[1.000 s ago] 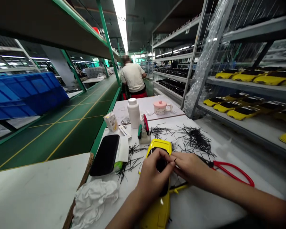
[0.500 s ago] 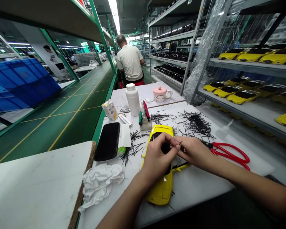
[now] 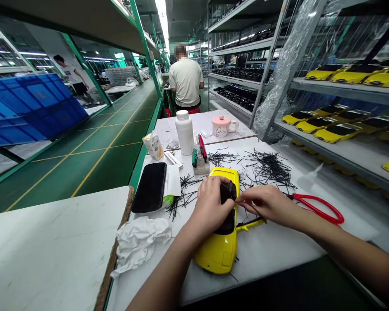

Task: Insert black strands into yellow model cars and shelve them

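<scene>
A yellow model car (image 3: 215,255) lies on the white worktop, its nose or tail toward me. My left hand (image 3: 210,205) is closed over its left side and roof, fingers bent around the body and thumb reaching over the dark cabin. At the car's right side, my right hand (image 3: 268,202) pinches a thin black strip (image 3: 258,211), its fingertips close to the cabin opening and my left thumb. A yellow door (image 3: 251,224) stands swung out on that side. The strip's far end is hidden at the fingers.
Loose black strips (image 3: 272,168) lie in piles beyond the car. Red-handled scissors (image 3: 320,207) are right of my right hand. A phone (image 3: 149,188), crumpled tissue (image 3: 142,242), white bottle (image 3: 184,134) and pink-lidded mug (image 3: 221,126) stand around. A person (image 3: 186,82) sits ahead.
My hands have moved apart from their joined pinch above the car. The left now grasps the car body; the right has brought the strip down to its right side. The view shifted slightly.
</scene>
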The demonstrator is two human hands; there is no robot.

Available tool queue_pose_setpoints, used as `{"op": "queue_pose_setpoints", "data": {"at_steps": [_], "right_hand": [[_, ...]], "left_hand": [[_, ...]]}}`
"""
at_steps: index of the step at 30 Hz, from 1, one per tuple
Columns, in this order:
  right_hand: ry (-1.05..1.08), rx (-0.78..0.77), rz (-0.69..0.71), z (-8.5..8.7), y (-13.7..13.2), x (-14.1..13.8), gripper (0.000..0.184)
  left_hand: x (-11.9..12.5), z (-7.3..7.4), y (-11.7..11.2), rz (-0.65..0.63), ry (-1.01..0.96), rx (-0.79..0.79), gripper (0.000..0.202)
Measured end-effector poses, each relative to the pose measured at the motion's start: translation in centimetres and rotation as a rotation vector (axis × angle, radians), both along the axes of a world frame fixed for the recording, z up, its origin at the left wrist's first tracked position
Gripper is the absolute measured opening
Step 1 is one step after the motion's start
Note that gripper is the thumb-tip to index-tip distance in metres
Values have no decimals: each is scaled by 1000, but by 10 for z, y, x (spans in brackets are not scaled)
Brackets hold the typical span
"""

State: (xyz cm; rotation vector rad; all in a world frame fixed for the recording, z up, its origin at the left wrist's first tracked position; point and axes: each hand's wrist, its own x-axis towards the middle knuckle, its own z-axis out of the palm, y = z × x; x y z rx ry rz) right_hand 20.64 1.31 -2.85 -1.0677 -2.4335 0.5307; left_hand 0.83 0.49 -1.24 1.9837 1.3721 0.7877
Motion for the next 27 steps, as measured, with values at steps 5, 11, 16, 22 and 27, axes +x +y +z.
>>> {"op": "queue_pose_setpoints", "data": {"at_steps": [5,11,16,22,27], "right_hand": [[-72,-143,-24,7,3,0,22],[21,-253,-31,5,7,6,27],[196,-406,-10,-2,13,10,36],[310,-506,0,-3,12,9,31],[274,-514,43,1,13,9,27]], "left_hand": [[0,0,-3,-66,123,39,46],[13,-7,-9,74,256,144,43],[18,-8,-10,129,292,212,37],[20,-6,-10,147,300,235,37],[21,-7,-8,132,294,223,39]]}}
